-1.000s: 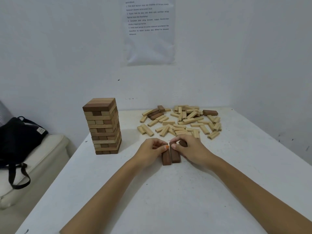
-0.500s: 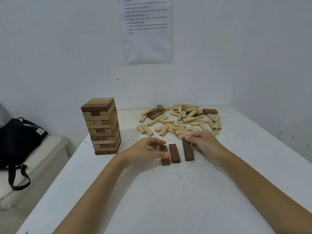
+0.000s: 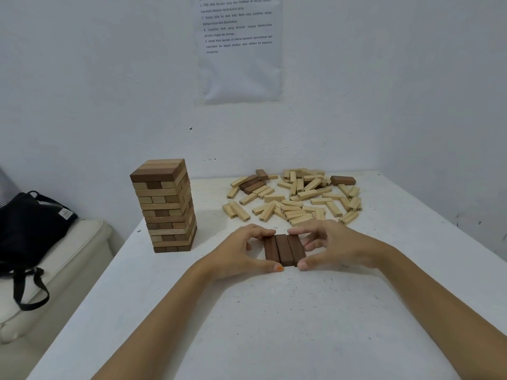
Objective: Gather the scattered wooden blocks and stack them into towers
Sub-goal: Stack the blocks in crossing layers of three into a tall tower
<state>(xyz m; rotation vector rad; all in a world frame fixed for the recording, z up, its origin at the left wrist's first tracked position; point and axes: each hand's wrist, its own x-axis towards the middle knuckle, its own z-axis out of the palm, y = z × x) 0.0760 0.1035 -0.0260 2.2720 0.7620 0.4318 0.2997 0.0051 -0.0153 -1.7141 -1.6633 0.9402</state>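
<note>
Head view showed a tower of mixed pale and dark blocks standing upright near the left edge of a white table. Right of the tower and nearer the camera, three dark blocks lay flat side by side, long sides touching, in one row. The left hand cupped the row's tower-facing side, thumb against the near ends and curled fingers over the far ends. The right hand gripped the side away from the tower likewise, thumb at the near end, index finger bent over the far end, other fingers loosely curled beside the outer block. Farther right of the tower, behind the row and toward the wall, a pile of loose blocks lay scattered, mostly pale with a few dark. Left of the tower, off the table, a black bag rested on a pale cushion. A printed sheet hung on the wall above and right of the tower.
</note>
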